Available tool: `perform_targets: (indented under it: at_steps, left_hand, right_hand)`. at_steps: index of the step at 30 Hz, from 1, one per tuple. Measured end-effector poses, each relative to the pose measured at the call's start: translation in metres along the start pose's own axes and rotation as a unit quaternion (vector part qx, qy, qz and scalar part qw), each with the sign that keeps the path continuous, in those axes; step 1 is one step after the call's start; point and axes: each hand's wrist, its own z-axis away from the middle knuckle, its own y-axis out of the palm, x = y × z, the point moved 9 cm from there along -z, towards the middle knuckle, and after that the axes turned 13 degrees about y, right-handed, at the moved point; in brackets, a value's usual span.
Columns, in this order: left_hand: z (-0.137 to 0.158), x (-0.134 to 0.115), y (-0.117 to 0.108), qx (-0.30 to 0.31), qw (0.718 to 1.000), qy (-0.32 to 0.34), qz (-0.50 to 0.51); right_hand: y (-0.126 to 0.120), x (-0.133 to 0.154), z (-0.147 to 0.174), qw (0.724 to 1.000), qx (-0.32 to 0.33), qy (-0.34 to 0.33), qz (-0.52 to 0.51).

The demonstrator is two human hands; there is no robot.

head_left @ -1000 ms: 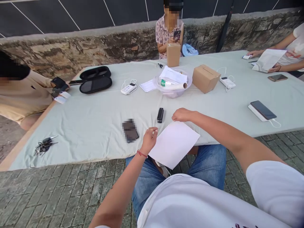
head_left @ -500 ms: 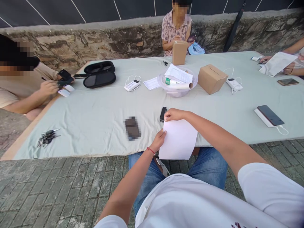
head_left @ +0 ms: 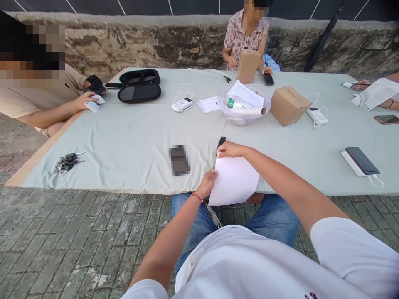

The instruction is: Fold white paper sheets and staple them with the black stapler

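White paper [head_left: 235, 180] hangs over the near table edge above my lap; whether it is one sheet or several I cannot tell. My left hand [head_left: 208, 183] pinches its left edge, thumb on top. At the upper left corner my right hand [head_left: 230, 149] is closed on the same paper, fingertips hidden in part. Just beyond the right hand lies a black stapler [head_left: 222, 140], its near end covered by that hand. To the left of my hands rests a dark blurred-out rectangular item [head_left: 179, 161].
On the cloth-covered table [head_left: 140, 137] lie keys [head_left: 67, 162], a black case [head_left: 139, 92], a plastic bowl [head_left: 241, 120] of papers, a cardboard box [head_left: 288, 107], a phone on a white box [head_left: 361, 161] and white corded devices [head_left: 183, 104]. Other people sit left, opposite and right.
The camera view has shifted, so the table's items appear farther right. Both hands keep hold of the paper, with my right hand now covering more of the stapler's near end.
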Motion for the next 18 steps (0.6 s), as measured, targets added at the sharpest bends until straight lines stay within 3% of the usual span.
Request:
perform_targets:
  at_steps: [8, 13, 18]
  left_hand:
    - [-0.033, -0.023, -0.015, -0.078, 0.995, 0.055, 0.024]
    - [-0.037, -0.014, -0.022, -0.122, 0.987, 0.058, 0.090]
    - [-0.030, -0.003, -0.031, -0.168, 0.980, 0.042, 0.102]
  right_hand:
    - [0.013, 0.017, -0.017, 0.999, 0.002, 0.032, -0.019]
    - [0.015, 0.010, -0.027, 0.990, -0.005, 0.069, -0.125]
    - [0.018, -0.004, -0.028, 0.988, 0.017, 0.123, -0.091]
